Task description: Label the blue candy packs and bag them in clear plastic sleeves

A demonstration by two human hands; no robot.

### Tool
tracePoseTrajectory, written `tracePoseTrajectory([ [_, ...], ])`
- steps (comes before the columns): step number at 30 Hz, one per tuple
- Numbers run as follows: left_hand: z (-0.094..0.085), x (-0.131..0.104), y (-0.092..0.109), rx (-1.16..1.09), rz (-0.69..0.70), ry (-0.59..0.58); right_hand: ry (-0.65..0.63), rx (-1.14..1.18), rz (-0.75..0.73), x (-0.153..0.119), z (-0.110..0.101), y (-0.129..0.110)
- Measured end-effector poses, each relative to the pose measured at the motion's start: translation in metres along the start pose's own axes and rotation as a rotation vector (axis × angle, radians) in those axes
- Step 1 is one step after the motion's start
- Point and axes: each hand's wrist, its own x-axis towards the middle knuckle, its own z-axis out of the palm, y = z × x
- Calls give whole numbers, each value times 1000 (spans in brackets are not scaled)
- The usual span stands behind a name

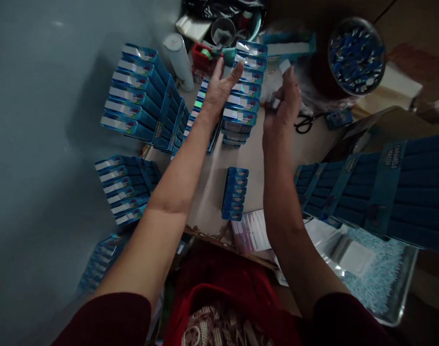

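My left hand [221, 89] reaches over the far part of the table with thumb and fingers spread apart. Its thumb overlaps the edge of a tall stack of small blue boxes [241, 103]; whether it touches them I cannot tell. Just right of that stack, my right hand [286, 96] is closed, fingers curled. Small whitish pieces show at its fingertips and by its palm, too blurred to name. A short row of blue boxes [235, 193] lies nearer to me on the table [210, 192]. Behind my left hand stands a red tape dispenser [202, 56].
Stacked blue boxes [140, 96] line the left side, more [381, 178] the right. A metal bowl [357, 57] of small blue-wrapped pieces stands at back right, near black-handled scissors [304, 124]. A white roll [179, 61] stands at back left. A tray [403, 288] holds light-blue pieces.
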Motion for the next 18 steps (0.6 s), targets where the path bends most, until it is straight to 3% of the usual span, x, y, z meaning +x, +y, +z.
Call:
tracePoseTrajectory([
  [2, -18, -31, 3, -14, 176, 57, -126, -40, -14, -39, -31, -22],
  [4, -39, -84, -2, 34, 343, 136, -289, -179, 11, -83, -61, -42],
  [6, -52, -150, -18, -2, 336, 257, -441, -341, 57, -121, -85, -55],
  [7, -54, -183, -29, -84, 243, 322, -499, -405, 87, -136, -94, -58],
  [8, -53, -212, -42, -177, 75, 290, -533, -454, 118, -149, -100, -59],
  [11, -35, -269, -77, -492, -481, 85, -594, -490, 264, -172, -114, -49],
  [14, -19, -282, -99, -726, -855, -56, -611, -369, 503, -182, -125, -33],
  [16, -15, -280, -107, -787, -957, -94, -568, -282, 629, -187, -132, -23],
  [18, -15, -282, -111, -777, -959, -83, -513, -240, 680, -191, -140, -16],
])
